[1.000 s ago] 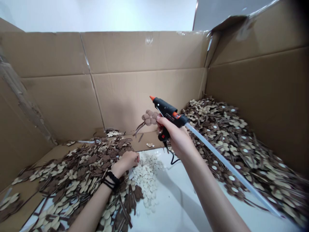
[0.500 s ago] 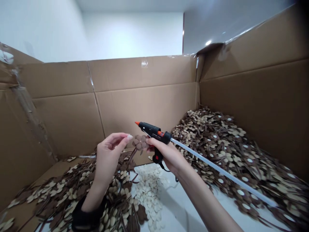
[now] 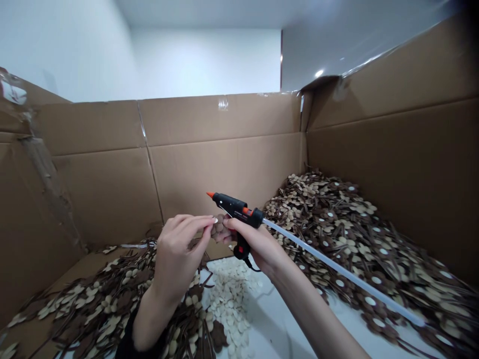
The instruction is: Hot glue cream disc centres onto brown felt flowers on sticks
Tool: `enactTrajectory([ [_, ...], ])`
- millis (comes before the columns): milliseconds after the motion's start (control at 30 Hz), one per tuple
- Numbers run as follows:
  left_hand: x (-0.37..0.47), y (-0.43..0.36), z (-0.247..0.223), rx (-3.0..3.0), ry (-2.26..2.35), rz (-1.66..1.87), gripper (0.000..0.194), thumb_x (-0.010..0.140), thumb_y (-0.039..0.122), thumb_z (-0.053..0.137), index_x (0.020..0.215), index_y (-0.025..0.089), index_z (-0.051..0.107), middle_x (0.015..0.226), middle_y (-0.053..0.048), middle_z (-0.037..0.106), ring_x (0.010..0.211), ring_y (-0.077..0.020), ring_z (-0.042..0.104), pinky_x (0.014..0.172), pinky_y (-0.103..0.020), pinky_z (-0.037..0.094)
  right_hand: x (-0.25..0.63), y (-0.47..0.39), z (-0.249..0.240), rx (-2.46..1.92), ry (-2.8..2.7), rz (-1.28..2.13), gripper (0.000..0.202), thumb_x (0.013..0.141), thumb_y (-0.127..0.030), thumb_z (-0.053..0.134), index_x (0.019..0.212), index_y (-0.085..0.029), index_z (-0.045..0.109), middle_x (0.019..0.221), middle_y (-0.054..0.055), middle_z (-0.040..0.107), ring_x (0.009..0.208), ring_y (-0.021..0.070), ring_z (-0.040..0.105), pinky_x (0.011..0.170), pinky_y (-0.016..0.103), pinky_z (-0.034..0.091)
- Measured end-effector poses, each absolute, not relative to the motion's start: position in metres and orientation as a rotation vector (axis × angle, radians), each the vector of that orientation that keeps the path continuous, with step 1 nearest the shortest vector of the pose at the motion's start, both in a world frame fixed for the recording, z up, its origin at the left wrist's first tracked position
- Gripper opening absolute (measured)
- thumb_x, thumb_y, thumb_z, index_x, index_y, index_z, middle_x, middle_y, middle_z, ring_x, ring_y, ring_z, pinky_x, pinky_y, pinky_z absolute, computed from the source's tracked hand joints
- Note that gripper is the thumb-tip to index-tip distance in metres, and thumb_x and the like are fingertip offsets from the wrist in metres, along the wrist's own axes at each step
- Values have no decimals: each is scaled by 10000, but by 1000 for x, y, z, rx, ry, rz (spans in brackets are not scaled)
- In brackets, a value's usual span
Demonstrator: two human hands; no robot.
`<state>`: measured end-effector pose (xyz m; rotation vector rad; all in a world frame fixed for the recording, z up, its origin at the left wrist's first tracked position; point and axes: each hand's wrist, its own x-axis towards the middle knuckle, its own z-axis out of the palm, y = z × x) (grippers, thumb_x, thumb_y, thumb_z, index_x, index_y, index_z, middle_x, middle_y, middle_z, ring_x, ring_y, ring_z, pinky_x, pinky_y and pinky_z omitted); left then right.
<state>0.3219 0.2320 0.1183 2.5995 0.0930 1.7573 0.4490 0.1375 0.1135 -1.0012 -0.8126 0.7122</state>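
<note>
Left hand (image 3: pixel 177 252) is pinching a white disc (image 3: pixel 215 220) at the fingertips, over the near side of the brown flower (image 3: pixel 218 229); can't tell if touching. Right hand (image 3: pixel 258 242) is gripping the hot-glue gun (image 3: pixel 234 204) handle, thumb also pinning the flower's edge. Flower is looking light, soft, bendy: petal edge is the hold. Disc is looking thin, easily dropped: pinch the rim. Gun is probably weighing most; glue stick (image 3: pixel 329 261) is trailing behind right hand. Handle only, nozzle (image 3: pixel 210 195) likely running hot.
</note>
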Motion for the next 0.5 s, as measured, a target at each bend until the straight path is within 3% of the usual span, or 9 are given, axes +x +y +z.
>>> enactTrajectory([
  [500,322,225,121,2443,73,1574,151,839,123,525,925,199,623,979,-17,673,946,-138,600,844,-253,472,445,130,120,-983,-808,617,228,624,-324,696,757,-147,642,773,30,629,686,117,548,668,249,439],
])
